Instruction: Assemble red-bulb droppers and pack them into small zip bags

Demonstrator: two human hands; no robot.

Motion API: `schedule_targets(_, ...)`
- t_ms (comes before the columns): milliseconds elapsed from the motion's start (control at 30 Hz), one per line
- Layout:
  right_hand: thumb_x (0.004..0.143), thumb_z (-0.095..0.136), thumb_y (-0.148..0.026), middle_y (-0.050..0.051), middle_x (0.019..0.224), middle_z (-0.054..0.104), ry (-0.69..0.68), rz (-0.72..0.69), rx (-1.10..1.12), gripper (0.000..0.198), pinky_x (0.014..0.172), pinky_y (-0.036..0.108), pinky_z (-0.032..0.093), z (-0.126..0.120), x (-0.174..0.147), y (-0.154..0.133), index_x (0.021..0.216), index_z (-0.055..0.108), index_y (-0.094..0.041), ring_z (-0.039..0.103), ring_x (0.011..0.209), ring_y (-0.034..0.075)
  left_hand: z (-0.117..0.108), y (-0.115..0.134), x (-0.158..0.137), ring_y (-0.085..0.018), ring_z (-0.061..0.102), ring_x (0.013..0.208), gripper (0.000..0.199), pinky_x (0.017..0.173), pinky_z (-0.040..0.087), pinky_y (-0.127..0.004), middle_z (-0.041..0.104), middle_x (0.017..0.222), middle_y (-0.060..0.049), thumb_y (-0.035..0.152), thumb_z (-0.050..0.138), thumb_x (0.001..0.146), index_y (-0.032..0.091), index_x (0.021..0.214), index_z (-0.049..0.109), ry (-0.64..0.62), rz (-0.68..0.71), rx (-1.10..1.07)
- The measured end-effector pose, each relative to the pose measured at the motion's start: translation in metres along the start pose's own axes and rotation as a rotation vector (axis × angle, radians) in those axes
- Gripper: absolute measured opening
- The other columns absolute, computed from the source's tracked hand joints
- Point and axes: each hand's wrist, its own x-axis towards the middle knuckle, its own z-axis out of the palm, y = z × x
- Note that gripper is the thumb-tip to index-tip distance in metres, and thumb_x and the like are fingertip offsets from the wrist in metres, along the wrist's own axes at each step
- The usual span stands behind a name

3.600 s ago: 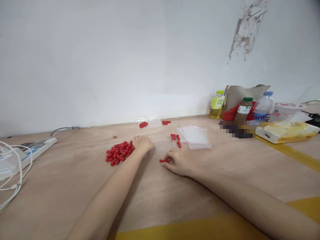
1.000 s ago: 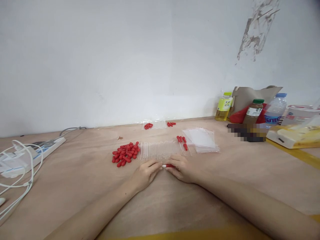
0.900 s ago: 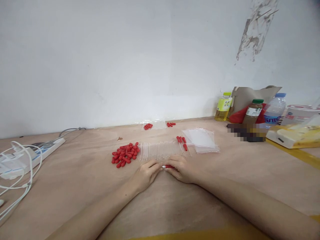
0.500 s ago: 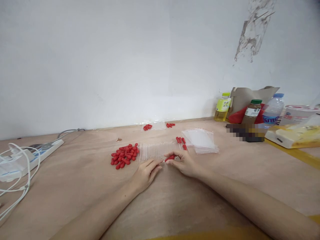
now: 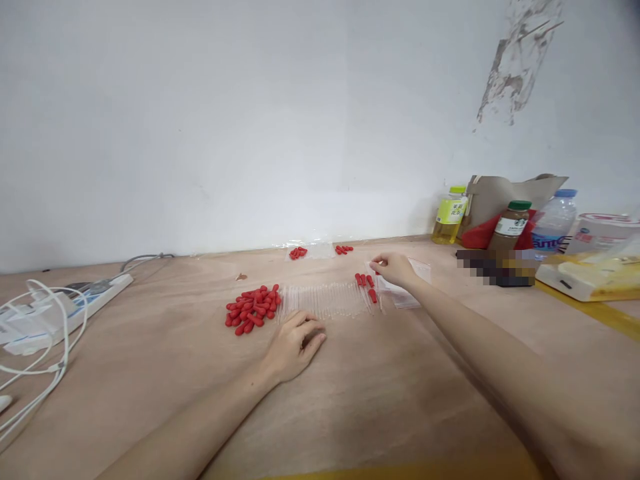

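My right hand (image 5: 394, 269) pinches a red-bulbed dropper (image 5: 377, 272), mostly hidden by the fingers, at the edge of the clear plastic bags (image 5: 405, 298). Just left of it lie several glass droppers with red rubber bulbs (image 5: 363, 281) fitted on. My left hand (image 5: 295, 347) rests on the table, empty, fingers loosely curved and apart. Beyond its fingertips runs a row of thin clear glass tubes (image 5: 320, 300), side by side. At the row's left end is a heap of loose red rubber bulbs (image 5: 253, 310).
By the wall lies a clear bag (image 5: 320, 251) with red bulbs and tubes. A white power strip (image 5: 100, 307) with cables is at left. Bottles (image 5: 449, 217), a grey-brown bag (image 5: 500, 193) and a tissue pack (image 5: 590, 277) stand at right.
My right hand has moved right and away from me, carrying the red-bulbed dropper to the plastic bags. My left hand has let go of the dropper's tube and stays near the row.
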Motion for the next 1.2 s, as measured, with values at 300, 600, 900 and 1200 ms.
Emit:
schedule_targets(300,0.075,0.046,-0.042,0.005,0.083,0.066,-0.005,-0.077,-0.153,0.032,0.075,0.032,0.035,0.012,-0.019,0.0,0.092,0.064,-0.022,0.057,0.084,0.021,0.0,-0.001,0.0,-0.017,0.053,0.077,0.016,0.07,0.043,-0.031,0.058,0.083,-0.005,0.021,0.047,0.083,0.018,0.082,0.063,0.006,0.012,-0.001)
schedule_targets(600,0.073,0.052,-0.03,0.002,0.088,0.061,-0.117,-0.289,-0.076,0.018,0.068,0.025,0.037,0.006,-0.048,0.005,0.082,0.066,-0.024,0.055,0.078,0.015,0.001,-0.001,0.0,-0.018,0.053,0.077,0.018,0.07,0.043,-0.032,0.058,0.082,-0.006,0.022,0.046,0.083,0.018,0.081,0.063,0.002,0.012,0.016)
schedule_targets(900,0.074,0.051,-0.035,0.006,0.09,0.058,-0.16,-0.317,-0.208,0.022,0.076,0.035,0.035,0.003,-0.048,0.006,0.089,0.066,-0.028,0.051,0.088,0.022,0.002,-0.002,0.0,-0.018,0.052,0.078,0.016,0.07,0.043,-0.032,0.058,0.083,-0.005,0.021,0.046,0.083,0.018,0.085,0.062,-0.007,0.005,0.018)
schedule_targets(1200,0.069,0.055,-0.033,0.007,0.095,0.055,-0.179,-0.313,-0.154,0.023,0.076,0.035,0.036,0.0,-0.047,0.007,0.089,0.063,-0.024,0.05,0.088,0.022,-0.006,-0.011,0.002,-0.021,0.049,0.076,0.009,0.069,0.038,-0.036,0.056,0.076,-0.004,0.025,0.054,0.077,0.019,0.077,0.061,0.15,-0.162,0.313)
